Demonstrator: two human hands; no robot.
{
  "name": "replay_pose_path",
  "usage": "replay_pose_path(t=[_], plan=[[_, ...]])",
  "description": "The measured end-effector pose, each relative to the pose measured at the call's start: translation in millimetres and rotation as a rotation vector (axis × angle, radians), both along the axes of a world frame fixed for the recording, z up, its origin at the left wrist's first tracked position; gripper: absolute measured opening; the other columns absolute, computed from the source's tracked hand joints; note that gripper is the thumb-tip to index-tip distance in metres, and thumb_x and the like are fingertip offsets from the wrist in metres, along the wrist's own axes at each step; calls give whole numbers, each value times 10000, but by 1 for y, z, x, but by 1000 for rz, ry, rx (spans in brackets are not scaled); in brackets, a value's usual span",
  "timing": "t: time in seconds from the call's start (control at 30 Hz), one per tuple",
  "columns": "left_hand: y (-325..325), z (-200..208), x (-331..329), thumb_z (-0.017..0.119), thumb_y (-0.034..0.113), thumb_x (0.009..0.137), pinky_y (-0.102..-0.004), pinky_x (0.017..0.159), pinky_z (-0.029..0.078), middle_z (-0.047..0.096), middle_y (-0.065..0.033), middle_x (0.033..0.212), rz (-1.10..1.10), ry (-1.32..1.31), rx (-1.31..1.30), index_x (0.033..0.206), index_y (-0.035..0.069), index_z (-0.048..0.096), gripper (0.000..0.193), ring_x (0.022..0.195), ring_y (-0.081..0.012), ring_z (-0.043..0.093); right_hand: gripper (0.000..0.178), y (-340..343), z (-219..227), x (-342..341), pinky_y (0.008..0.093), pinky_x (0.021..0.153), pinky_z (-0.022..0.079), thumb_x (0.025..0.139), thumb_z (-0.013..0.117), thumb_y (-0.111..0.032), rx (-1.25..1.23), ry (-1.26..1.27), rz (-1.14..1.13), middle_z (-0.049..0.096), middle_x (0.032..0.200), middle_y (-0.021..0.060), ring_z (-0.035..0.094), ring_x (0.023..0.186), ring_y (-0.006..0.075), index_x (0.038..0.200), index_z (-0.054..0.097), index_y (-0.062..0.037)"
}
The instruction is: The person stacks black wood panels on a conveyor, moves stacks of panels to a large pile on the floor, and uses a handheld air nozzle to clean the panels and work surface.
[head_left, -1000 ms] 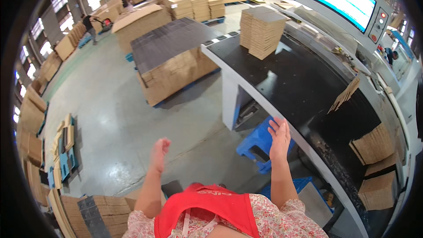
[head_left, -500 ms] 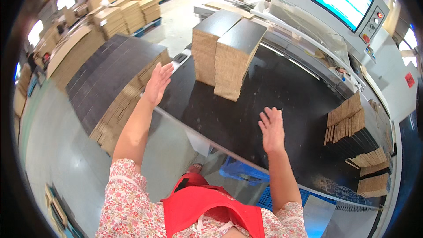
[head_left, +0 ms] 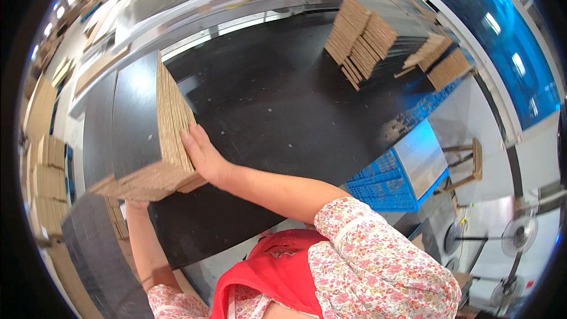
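Note:
Two stacks of dark-faced boards with tan, rough edges stand side by side at the left of the black table (head_left: pixel 260 106). On the nearer right-hand stack (head_left: pixel 137 124), my right hand (head_left: pixel 205 156) lies flat against the tan long side, fingers stretched out. My left hand (head_left: pixel 137 205) is at the near end, below the board edges. Its fingers are hidden by the boards, so its grip does not show. The left-hand stack (head_left: pixel 97 130) presses close against its neighbour.
More cut boards (head_left: pixel 366 38) are piled at the table's far right. Beside its near edge stands a blue crate (head_left: pixel 384 183) with a pale panel on it. A pile of dark boards (head_left: pixel 88 242) is at lower left; fans (head_left: pixel 520 235) stand at right.
Both hands were raised in the air, apart from the stacks. Now the right touches the stack's side and the left is at its near end. The view has swung to the right.

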State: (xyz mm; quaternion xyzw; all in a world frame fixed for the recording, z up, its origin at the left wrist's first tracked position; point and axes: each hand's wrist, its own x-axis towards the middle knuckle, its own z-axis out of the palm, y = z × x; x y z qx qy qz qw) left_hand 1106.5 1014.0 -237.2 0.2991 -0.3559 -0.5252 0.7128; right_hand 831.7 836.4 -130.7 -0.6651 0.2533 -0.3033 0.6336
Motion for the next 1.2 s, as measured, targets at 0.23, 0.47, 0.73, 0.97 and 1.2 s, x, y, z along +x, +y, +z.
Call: replay_pose_path(t=[0.23, 0.47, 0.73, 0.97, 1.2], plan=[[-57, 23, -70, 450, 397, 1000, -465, 1047, 429, 531, -81, 1396, -132, 92, 83, 1402, 104, 481, 499, 1251, -284, 517, 647, 35, -11, -82, 371, 1197, 57, 1048, 308, -359, 35, 162, -247, 92, 1585, 253, 47, 1491, 330, 1496, 156, 81], [-172, 21, -152, 453, 341, 1006, -453, 1038, 439, 532, -87, 1395, -443, 286, 165, 1400, 91, 486, 468, 1242, -260, 525, 658, 44, -22, -169, 385, 1189, 87, 1036, 329, -357, -19, -1, -625, 114, 1567, 287, 94, 1478, 370, 1479, 181, 106], [-279, 16, -263, 456, 277, 1013, -440, 1027, 450, 532, -95, 1393, -744, 404, 279, 1397, 76, 492, 435, 1230, -233, 534, 636, 20, -8, -258, 324, 1163, 140, 1057, 293, -383, 172, -304, -837, 221, 1529, 157, 194, 1411, 238, 1501, 168, 54], [-333, 37, -353, 447, 271, 1017, -420, 1008, 463, 529, -103, 1394, -897, 386, 320, 1391, 60, 491, 431, 1223, -226, 539, 683, 9, -22, -306, 379, 1196, 48, 1039, 297, -396, -14, -46, -1088, 79, 1581, 259, 53, 1486, 342, 1493, 147, 91], [-374, 47, -399, 439, 282, 1020, -411, 1004, 463, 526, -104, 1396, -877, 314, 376, 1386, 51, 489, 435, 1224, -228, 538, 698, -23, -12, -334, 384, 1191, 54, 1034, 307, -433, 110, -309, -1127, 93, 1575, 254, 77, 1474, 352, 1492, 171, 76]])
